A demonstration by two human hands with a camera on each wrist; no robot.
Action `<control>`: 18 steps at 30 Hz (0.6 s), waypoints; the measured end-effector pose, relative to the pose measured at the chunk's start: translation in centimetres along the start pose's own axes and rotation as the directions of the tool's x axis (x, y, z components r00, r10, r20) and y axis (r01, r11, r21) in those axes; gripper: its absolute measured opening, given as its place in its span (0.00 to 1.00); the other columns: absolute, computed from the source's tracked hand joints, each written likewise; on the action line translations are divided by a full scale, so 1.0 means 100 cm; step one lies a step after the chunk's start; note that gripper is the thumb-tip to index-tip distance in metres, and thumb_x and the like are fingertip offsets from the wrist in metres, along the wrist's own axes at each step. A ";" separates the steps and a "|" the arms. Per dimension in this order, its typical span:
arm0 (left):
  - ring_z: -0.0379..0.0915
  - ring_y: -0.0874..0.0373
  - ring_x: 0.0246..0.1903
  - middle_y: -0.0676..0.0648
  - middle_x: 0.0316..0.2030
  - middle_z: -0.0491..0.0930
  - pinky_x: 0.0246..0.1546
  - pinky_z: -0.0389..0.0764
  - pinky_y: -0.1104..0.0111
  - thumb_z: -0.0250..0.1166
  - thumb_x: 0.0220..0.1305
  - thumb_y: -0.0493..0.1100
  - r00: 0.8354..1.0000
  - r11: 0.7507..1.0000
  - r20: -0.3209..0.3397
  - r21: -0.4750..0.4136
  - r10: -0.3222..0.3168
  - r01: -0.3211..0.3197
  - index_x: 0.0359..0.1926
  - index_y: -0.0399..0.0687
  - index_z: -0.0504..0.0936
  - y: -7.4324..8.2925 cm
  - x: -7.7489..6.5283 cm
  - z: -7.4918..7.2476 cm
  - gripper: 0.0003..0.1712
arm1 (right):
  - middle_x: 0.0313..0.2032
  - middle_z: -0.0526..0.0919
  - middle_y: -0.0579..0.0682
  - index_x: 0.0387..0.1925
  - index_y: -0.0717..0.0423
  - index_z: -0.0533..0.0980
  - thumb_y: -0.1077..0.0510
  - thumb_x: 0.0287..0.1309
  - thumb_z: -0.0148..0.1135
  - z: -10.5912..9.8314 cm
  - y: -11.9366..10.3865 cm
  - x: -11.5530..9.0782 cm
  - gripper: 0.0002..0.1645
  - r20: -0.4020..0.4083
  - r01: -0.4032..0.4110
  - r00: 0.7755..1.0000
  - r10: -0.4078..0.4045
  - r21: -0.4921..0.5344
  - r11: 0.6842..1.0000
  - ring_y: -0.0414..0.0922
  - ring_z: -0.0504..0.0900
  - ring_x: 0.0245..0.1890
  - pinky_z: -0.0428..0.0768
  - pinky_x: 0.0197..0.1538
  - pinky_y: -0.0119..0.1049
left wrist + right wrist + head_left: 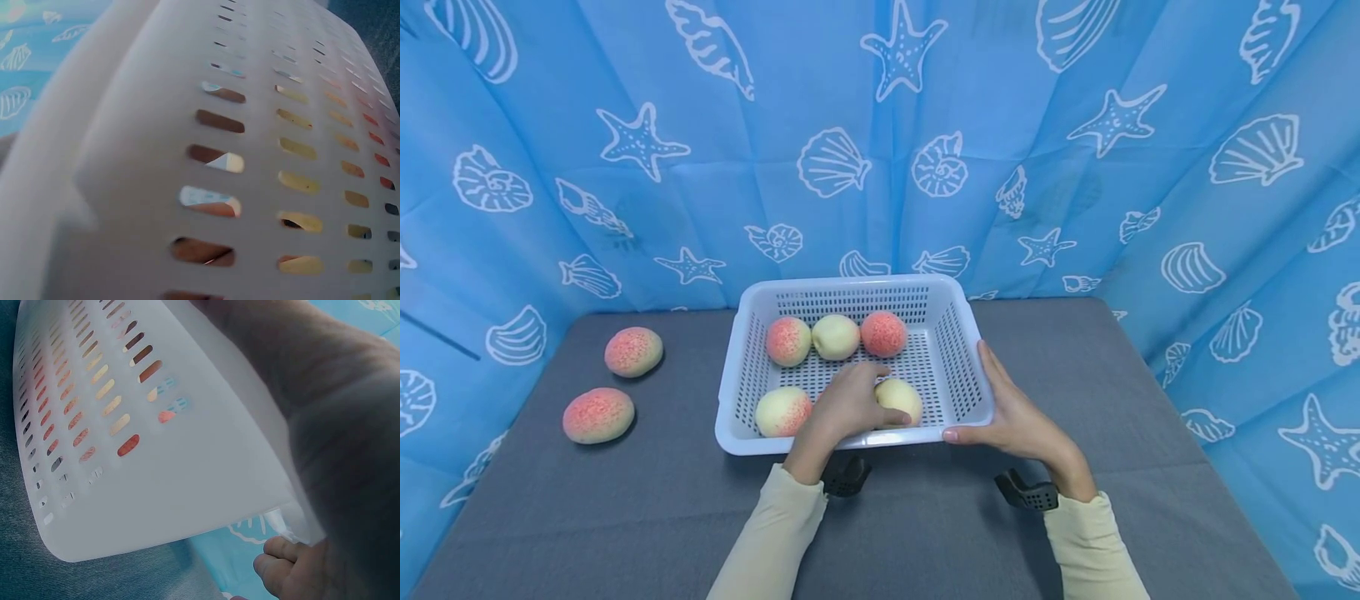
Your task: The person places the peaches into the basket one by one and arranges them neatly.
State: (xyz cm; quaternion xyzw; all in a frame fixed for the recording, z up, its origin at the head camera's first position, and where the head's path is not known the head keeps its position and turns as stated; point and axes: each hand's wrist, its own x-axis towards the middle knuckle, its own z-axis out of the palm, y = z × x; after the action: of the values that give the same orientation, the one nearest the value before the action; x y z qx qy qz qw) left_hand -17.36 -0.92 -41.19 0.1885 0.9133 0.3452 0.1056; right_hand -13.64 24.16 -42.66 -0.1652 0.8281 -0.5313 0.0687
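A white perforated plastic basket (951, 358) rests on the dark grey cloth and holds several peaches. Inside its front part, my left hand (850, 400) grips a pale yellow peach (901, 398), thumb on the near side and fingers beyond. My right hand (1018, 417) holds the basket's front right corner, its thumb on the front rim and the fingers along the right side. Left of the left hand lies a yellow-and-pink peach (781, 412). At the back sit a pink-and-yellow peach (788, 342), a pale peach (836, 337) and a red peach (883, 333).
Two pinkish peaches lie outside the basket on the left, one farther back (633, 352) and one nearer (598, 415). A blue curtain (895, 183) with white shells and starfish hangs behind the grey-covered table (925, 533) and along both sides.
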 end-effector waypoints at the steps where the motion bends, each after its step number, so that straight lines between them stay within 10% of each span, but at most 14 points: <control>1: 0.74 0.52 0.42 0.43 0.50 0.82 0.48 0.78 0.57 0.83 0.49 0.51 1.000 1.000 -0.007 -0.006 0.000 0.000 0.61 0.37 0.80 0.000 -0.001 0.000 0.40 | 0.77 0.40 0.63 0.82 0.41 0.33 0.58 0.43 0.85 0.000 0.000 0.000 0.82 0.000 0.002 1.000 -0.002 0.003 1.000 0.71 0.73 0.59 0.85 0.47 0.49; 5: 0.74 0.52 0.46 0.43 0.57 0.81 0.56 0.76 0.56 0.82 0.51 0.49 0.997 0.998 -0.068 -0.056 0.020 -0.024 0.65 0.39 0.78 -0.002 -0.004 -0.004 0.42 | 0.78 0.40 0.62 0.82 0.41 0.33 0.58 0.42 0.85 0.000 0.001 0.001 0.82 -0.002 0.009 1.000 -0.009 -0.002 1.000 0.71 0.74 0.58 0.85 0.46 0.49; 10: 0.72 0.55 0.37 0.48 0.55 0.81 0.41 0.74 0.60 0.81 0.52 0.47 0.985 0.983 -0.158 -0.158 0.064 -0.089 0.66 0.45 0.78 -0.010 -0.016 -0.014 0.40 | 0.78 0.41 0.62 0.82 0.41 0.33 0.58 0.42 0.85 -0.001 0.001 0.001 0.82 -0.001 0.015 1.000 -0.015 -0.009 1.000 0.70 0.73 0.58 0.85 0.47 0.49; 15: 0.73 0.56 0.56 0.48 0.63 0.78 0.61 0.71 0.53 0.80 0.54 0.48 0.970 0.964 -0.230 -0.227 0.082 -0.135 0.67 0.47 0.78 -0.021 -0.037 -0.027 0.40 | 0.77 0.41 0.61 0.82 0.40 0.34 0.59 0.41 0.86 0.000 0.001 0.001 0.82 0.002 0.021 1.000 -0.021 0.004 1.000 0.70 0.73 0.58 0.85 0.47 0.51; 18: 0.79 0.58 0.40 0.48 0.58 0.81 0.46 0.80 0.61 0.79 0.56 0.46 0.962 0.959 -0.253 -0.234 0.098 -0.160 0.68 0.49 0.78 -0.028 -0.048 -0.034 0.38 | 0.77 0.42 0.61 0.82 0.40 0.34 0.59 0.41 0.86 0.000 0.001 0.001 0.83 0.007 0.030 1.000 -0.030 0.022 0.999 0.70 0.73 0.58 0.85 0.46 0.51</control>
State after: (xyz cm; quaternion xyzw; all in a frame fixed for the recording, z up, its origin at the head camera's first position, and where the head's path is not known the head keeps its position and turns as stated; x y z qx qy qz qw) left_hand -14.86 -6.80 -40.26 0.1901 0.8536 0.4849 -0.0048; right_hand -13.76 24.15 -42.71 -0.1787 0.8194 -0.5407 0.0658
